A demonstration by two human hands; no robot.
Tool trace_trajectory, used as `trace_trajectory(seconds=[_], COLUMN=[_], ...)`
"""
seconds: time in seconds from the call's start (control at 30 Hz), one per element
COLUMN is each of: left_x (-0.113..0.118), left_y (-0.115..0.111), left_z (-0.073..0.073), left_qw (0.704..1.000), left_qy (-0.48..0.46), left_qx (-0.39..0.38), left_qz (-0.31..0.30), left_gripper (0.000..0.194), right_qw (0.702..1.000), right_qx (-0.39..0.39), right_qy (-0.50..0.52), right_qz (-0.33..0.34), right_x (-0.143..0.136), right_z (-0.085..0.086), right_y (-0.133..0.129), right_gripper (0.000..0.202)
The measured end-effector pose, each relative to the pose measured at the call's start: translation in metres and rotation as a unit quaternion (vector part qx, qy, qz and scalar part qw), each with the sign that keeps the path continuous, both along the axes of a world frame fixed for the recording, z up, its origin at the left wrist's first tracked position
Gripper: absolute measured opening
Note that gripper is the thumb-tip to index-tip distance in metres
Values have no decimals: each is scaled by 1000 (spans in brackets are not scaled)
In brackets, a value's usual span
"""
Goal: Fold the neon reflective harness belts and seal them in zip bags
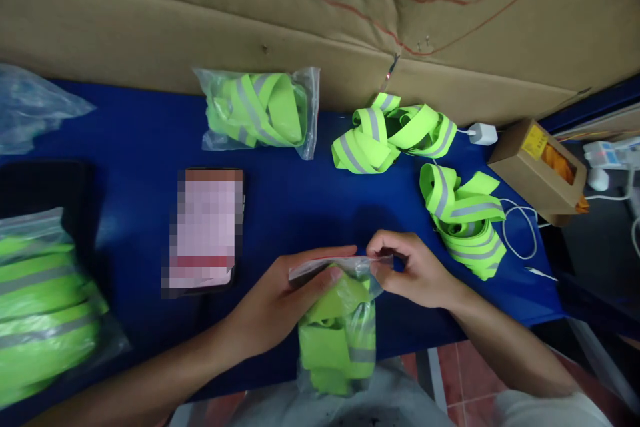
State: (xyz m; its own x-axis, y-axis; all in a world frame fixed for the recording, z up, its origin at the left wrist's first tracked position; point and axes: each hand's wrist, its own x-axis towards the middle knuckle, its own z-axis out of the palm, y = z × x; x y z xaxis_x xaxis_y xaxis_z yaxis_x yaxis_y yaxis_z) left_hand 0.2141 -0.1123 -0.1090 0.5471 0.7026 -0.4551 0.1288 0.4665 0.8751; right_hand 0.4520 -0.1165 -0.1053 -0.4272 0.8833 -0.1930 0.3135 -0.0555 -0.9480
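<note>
Between my hands hangs a clear zip bag (337, 340) with a folded neon-yellow reflective strap inside, at the table's front edge. My left hand (300, 287) grips the bag's top edge, thumb in front and fingers behind. My right hand (407, 267) pinches the right end of the same edge between thumb and fingers. Beyond my right hand lie two loose bundles of reflective strap, a nearer coiled bundle (470, 240) and a farther tangled bundle (373, 137). Another bagged strap (260, 110) rests at the back of the table.
A phone (207, 230) with a blurred screen lies left of my hands. Several bagged straps (45, 307) fill the left front, near an empty-looking plastic bag (35, 110). A cardboard box (537, 163), a white charger (483, 134) and a white cable (520, 250) are at right.
</note>
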Motion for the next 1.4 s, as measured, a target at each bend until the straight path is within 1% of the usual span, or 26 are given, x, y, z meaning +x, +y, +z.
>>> trace_trajectory(seconds=[0.07, 0.13, 0.23, 0.4, 0.5, 0.67, 0.8, 0.93, 1.03, 1.13, 1.2, 1.3, 1.4], left_x=[1, 1, 1, 0, 1, 2, 3, 4, 4, 4, 4, 2, 0], left_y=[0, 0, 3, 6, 6, 3, 0, -2, -3, -4, -4, -5, -6], left_z=[0, 0, 0, 3, 3, 1, 3, 6, 8, 6, 3, -1, -3], left_qw=[1000, 999, 996, 998, 997, 997, 999, 999, 999, 997, 995, 989, 981], left_qy=[4, 16, 41, 54, 68, 60, 38, 20, 35, 44, 51, 76, 99], left_qx=[-13, -21, -22, -7, 8, 29, 14, 4, 28, 58, 82, 128, 165], left_qz=[1, 32, 75, 42, 26, 30, 25, 46, 28, 9, 11, 11, -7], left_gripper=[33, 32, 25, 26, 28, 24, 25, 29, 32, 34, 36, 39, 40], right_qw=[1000, 999, 999, 999, 999, 999, 999, 997, 996, 998, 998, 998, 998], right_qx=[9, 14, 11, 10, 19, -7, -18, -35, -48, -31, -21, -25, -20], right_qy=[-10, -29, -44, -38, -37, -35, -20, -49, -47, -35, -36, -37, -21], right_qz=[1, -4, -7, 11, 11, 27, 28, 46, 58, 47, 41, 39, 47], right_x=[0, 1, 2, 2, 1, -3, -2, 3, 3, -1, -2, -3, -2], right_z=[0, -1, -2, 2, 3, 5, 6, 6, 6, 5, 4, 2, 1], right_y=[0, 0, 0, -1, -1, -2, -3, 0, 0, -3, -6, -10, -11], right_gripper=[12, 12, 13, 8, 11, 9, 11, 11, 4, 12, 14, 16, 15])
